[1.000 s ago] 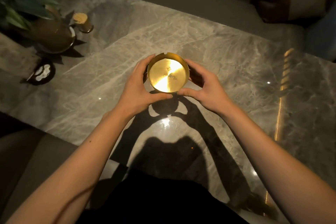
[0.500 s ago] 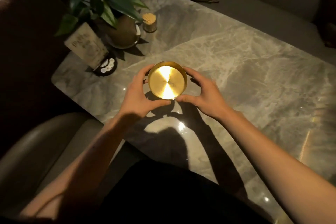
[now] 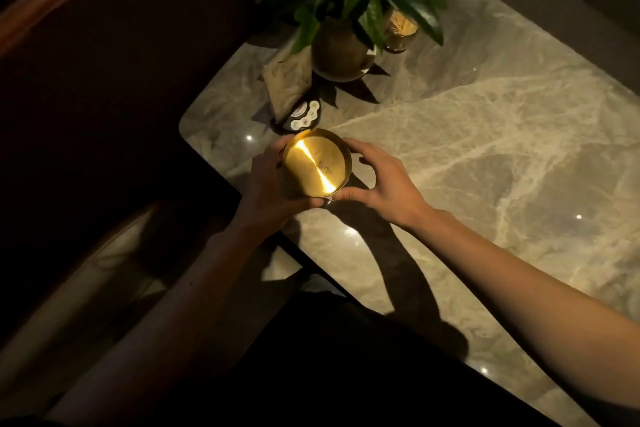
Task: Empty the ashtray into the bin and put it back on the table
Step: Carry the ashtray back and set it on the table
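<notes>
The round, shallow, brass-coloured metal ashtray (image 3: 316,166) sits between both hands, near the left corner of the pale veined marble worktop (image 3: 485,156), its open face turned up toward the camera. The left hand (image 3: 266,191) cups its left wall, with the thumb curled under the near rim; the right hand (image 3: 377,180) closes on the right wall, thumb at the near edge and fingers over the far rim. So each grip is pressed against the dish from an opposite side. Whether its base touches the stone or hangs just above cannot be told.

No bin shows anywhere. Beyond the worktop's left edge lies only darkness, and the dish already sits close to that edge, nearer the left hand's side. Judging by this, the carry probably goes leftward and down, and the dish needs to stay level until it is over the bin. A dark round pot with a green leafy plant (image 3: 341,45) stands well behind, clear of that path.
</notes>
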